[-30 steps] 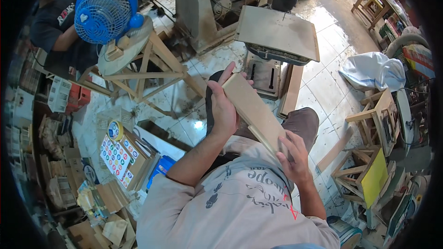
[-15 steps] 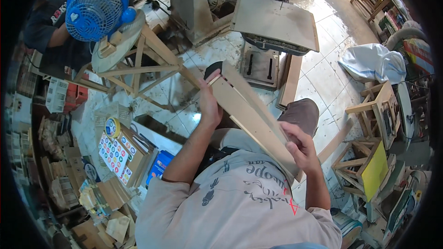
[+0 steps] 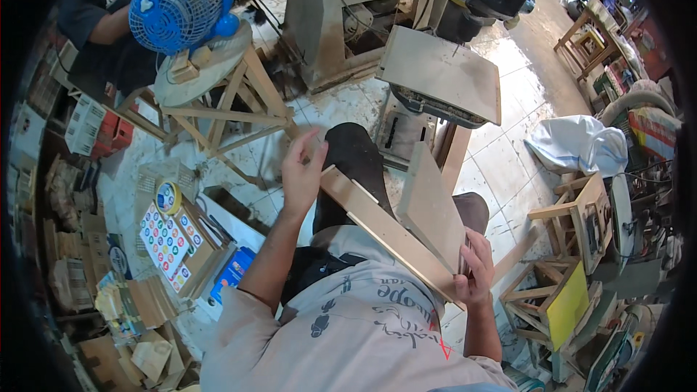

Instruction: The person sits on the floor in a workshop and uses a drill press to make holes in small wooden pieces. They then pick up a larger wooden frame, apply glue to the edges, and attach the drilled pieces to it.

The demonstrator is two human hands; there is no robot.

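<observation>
A long, narrow wooden board (image 3: 392, 236) lies slantwise across my lap, with a thin pale strip along its edge. Above it a wider wooden board (image 3: 433, 207) tilts up at an angle. The two spread apart at the far end and come together near my right hand (image 3: 475, 268). That hand is closed around their near right end, thumb on one side and fingers on the other. My left hand (image 3: 301, 178) is raised just off the far left end of the narrow board, fingers up and thumb apart, slightly blurred. I see nothing held in it.
Ahead stands a machine with a tilted flat table (image 3: 439, 76). A blue fan (image 3: 178, 11) sits on a round stool (image 3: 218, 72) at left, beside another person. Stacked boards and a sticker sheet (image 3: 165, 243) lie lower left. Wooden stools (image 3: 573, 210) and a white sack (image 3: 577, 145) are at right.
My left hand has let go of the far end and moved up and left. The wider board has swung away from the narrow one. My right hand still grips the near end.
</observation>
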